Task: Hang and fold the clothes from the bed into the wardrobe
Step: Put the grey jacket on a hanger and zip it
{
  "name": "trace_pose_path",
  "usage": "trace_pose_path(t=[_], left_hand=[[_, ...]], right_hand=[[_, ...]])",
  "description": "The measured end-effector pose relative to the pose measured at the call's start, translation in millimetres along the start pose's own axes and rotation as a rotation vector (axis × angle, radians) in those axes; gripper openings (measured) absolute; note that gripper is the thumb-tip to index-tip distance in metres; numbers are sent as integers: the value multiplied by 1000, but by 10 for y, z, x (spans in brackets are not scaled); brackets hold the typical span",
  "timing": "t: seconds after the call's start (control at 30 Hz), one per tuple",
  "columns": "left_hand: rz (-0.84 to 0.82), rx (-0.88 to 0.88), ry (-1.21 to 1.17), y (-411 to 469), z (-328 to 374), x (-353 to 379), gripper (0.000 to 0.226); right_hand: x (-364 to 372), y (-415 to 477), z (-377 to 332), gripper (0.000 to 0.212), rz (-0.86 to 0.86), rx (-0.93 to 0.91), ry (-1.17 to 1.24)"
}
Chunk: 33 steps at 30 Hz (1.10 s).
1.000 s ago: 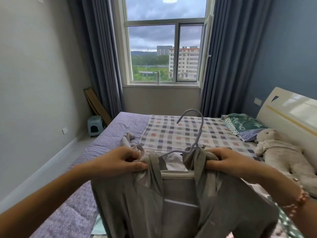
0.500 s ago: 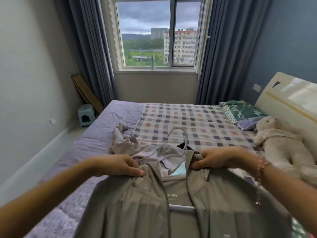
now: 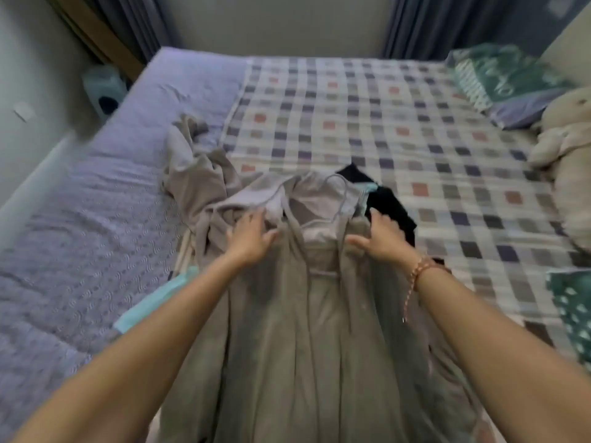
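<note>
Grey jacket (image 3: 287, 330) judged soft, light. Left hand (image 3: 252, 233), right hand (image 3: 382, 236) laid flat on jacket, fingers (image 3: 256, 219) spread, nothing gripped. Hold advised: hanger hook (image 3: 345, 193), beyond fingers.

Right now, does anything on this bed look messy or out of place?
Yes, mildly. A beige garment lies crumpled in a heap at the checked blanket's edge, left of the grey jacket lying flat, and a black garment pokes out from under it by the right hand.

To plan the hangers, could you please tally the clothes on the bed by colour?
Grey jacket: 1
Black garment: 1
Mint garment: 1, mostly hidden
Total: 3
</note>
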<state>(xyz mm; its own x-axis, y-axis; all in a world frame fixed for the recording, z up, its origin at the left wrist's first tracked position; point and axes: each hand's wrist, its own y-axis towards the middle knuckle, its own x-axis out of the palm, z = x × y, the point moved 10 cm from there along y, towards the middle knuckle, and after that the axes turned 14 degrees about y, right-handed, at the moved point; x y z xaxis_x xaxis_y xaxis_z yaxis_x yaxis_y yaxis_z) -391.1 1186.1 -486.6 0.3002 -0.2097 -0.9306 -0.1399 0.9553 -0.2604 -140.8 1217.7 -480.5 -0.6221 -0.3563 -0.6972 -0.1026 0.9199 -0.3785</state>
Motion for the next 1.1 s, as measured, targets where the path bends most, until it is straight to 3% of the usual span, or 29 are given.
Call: trace_pose_path(t=[0.07, 0.2, 0.3, 0.47, 0.6, 0.7, 0.73, 0.8, 0.87, 0.9, 0.93, 1.03, 1.1], left_hand=[[-17, 25, -49, -48, 20, 352, 48], [-166, 82, -294, -1125, 113, 1397, 39], [-249, -150, -533, -2126, -100, 2002, 19], [-642, -758, -902, -3875, -249, 2950, 24], [-843, -940, -966, -4607, -110, 3324, 34], [-850, -1082, -998, -4761, -150, 3409, 22], [-872, -1102, -1030, -4786, -94, 3441, 22], [-928, -1144, -1128, -4865, 10, 3563, 47], [-880, -1202, -1264, -4856, 67, 3656, 57], [-847, -1241, -1318, -4835, 84, 3675, 53], [-827, -1282, -1375, -4822, 123, 3680, 44], [-773, -1358, -1468, -4872, 220, 3755, 10], [-689, -1315, -1432, -4876, 199, 3781, 8]], right_hand=[[265, 42, 239, 71, -24, 44, 37], [996, -553, 954, 33, -96, 120, 296], [1610, -1466, 1715, 10, -155, 374, 637], [2447, -3361, 2713, 25, -232, 914, 855], [2722, -4142, 2886, 27, -234, 1084, 876], [2902, -4301, 2810, 19, -189, 1209, 1032], [2971, -4309, 2783, 31, -193, 1232, 1083], [3058, -4303, 2655, 37, -193, 1233, 1211], [3176, -4260, 2540, 10, -158, 1192, 1350], [3218, -4222, 2548, 16, -107, 1180, 1361], [3254, -4176, 2567, 7, -49, 1163, 1367], [3299, -4170, 2725, 21, 146, 1119, 1394], [3282, -4258, 2746, 19, 222, 1149, 1556]])
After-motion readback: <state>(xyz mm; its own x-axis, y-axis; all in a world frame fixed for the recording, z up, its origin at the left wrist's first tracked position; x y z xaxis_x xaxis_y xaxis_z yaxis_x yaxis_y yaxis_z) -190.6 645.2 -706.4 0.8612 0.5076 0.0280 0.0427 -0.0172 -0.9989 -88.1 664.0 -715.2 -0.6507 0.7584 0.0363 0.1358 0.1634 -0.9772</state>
